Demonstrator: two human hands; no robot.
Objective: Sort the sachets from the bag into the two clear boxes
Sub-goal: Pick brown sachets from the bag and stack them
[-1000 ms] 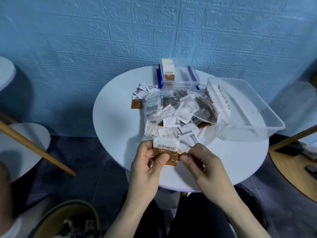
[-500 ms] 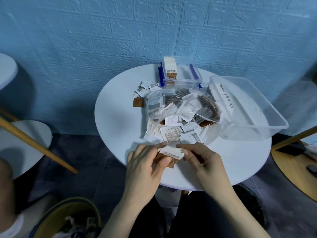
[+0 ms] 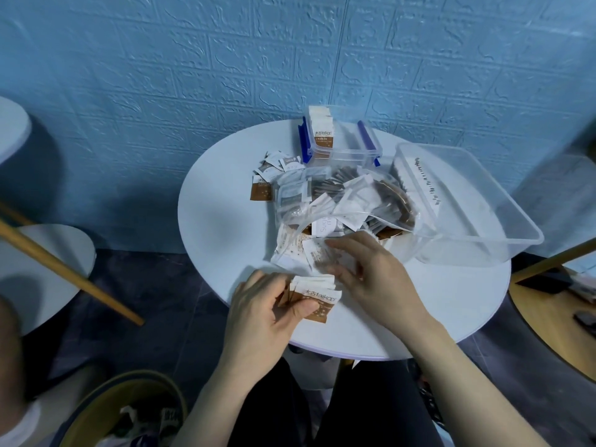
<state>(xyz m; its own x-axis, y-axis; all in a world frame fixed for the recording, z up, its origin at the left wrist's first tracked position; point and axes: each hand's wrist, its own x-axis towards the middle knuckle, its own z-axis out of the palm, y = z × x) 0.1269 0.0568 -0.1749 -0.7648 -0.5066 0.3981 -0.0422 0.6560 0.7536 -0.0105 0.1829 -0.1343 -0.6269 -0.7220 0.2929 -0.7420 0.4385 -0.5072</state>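
Note:
My left hand grips a small stack of brown-and-white sachets near the table's front edge. My right hand reaches forward, fingers spread over loose sachets at the mouth of the clear plastic bag; it is blurred and I cannot tell whether it holds one. The bag lies open and full of white and brown sachets. A small clear box with blue clips stands at the back with upright brown sachets in its left end. A large clear box sits tilted at the right.
Several loose sachets lie left of the bag on the round white table. A blue brick-pattern wall stands right behind. A wooden pole and another white table are at the left, a bin below left.
My right hand let go of the stack and moved forward to the loose sachets by the bag. My left hand keeps the stack, now held lower and flatter.

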